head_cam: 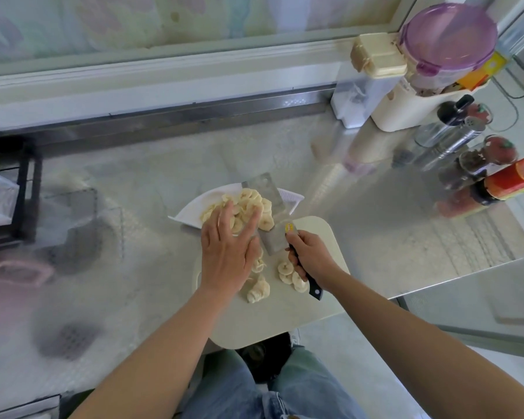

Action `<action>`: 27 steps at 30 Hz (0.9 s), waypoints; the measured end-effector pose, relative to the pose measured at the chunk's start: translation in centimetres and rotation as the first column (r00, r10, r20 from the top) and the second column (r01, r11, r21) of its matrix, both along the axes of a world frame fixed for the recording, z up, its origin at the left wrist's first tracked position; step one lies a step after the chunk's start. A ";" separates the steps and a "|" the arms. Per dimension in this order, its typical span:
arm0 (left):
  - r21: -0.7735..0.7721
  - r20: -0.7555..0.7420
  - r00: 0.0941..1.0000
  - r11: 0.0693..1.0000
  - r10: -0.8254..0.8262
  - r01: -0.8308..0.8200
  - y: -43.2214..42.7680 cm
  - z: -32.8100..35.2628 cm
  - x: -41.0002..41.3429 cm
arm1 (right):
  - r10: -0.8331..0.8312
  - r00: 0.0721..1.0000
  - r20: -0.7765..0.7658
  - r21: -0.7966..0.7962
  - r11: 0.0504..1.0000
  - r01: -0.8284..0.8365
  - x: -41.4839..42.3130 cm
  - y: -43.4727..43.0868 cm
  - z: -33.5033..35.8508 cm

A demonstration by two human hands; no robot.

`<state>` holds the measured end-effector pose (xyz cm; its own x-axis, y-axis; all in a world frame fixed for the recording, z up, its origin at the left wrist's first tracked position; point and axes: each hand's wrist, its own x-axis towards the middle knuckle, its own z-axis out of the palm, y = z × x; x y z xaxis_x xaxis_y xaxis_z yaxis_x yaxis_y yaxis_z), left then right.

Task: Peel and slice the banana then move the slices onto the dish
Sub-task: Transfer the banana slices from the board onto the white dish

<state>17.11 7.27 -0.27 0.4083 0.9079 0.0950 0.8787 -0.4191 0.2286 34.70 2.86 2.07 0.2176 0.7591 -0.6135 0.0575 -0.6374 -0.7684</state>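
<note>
Head view: left grip (227, 252), fingers spread, pushes pale banana slices (248, 204) off the steel cleaver (274, 243) clasped in right grip (309, 252), onto the white dish (191, 207) beyond.

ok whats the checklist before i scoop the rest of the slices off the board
1. Grip on the cleaver: ok, the right hand curls round its black handle.
2. Left hand clear of the cutting edge: cannot tell, its straight fingers lie on the slices right beside the blade.
3. Moved banana slices on the white dish: ok, piled on it.
4. Cutting board emptied: not ok, two clusters of slices remain.
5. Board seated on the counter: not ok, its near end seems to hang past the edge.
</note>
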 end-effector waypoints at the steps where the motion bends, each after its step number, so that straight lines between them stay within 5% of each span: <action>1: 0.017 -0.008 1.000 1.000 -0.008 0.008 0.3 -0.1 0.1 | 0.012 1.000 0.019 0.010 1.000 -0.012 -0.2 0.3 -0.2; 11: -0.046 -0.132 0.991 0.999 -0.007 0.001 2.1 -2.3 -0.6 | 0.003 0.995 0.104 0.033 0.999 -0.006 1.3 1.1 -0.4; 20: -0.124 0.010 0.990 0.983 -0.138 0.138 1.7 -1.2 2.7 | -0.024 0.994 0.105 0.020 1.000 0.022 2.4 0.6 -0.8; 27: -0.066 -0.120 0.985 0.991 -0.127 0.120 2.1 -1.9 2.7 | -0.026 0.992 0.122 0.036 0.999 0.022 2.9 0.7 -0.5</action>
<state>19.81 9.41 -2.17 0.5229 0.8523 -0.0152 0.8441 -0.5153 0.1483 37.63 3.53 1.60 0.3081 0.7731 -0.5544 0.1376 -0.6129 -0.7781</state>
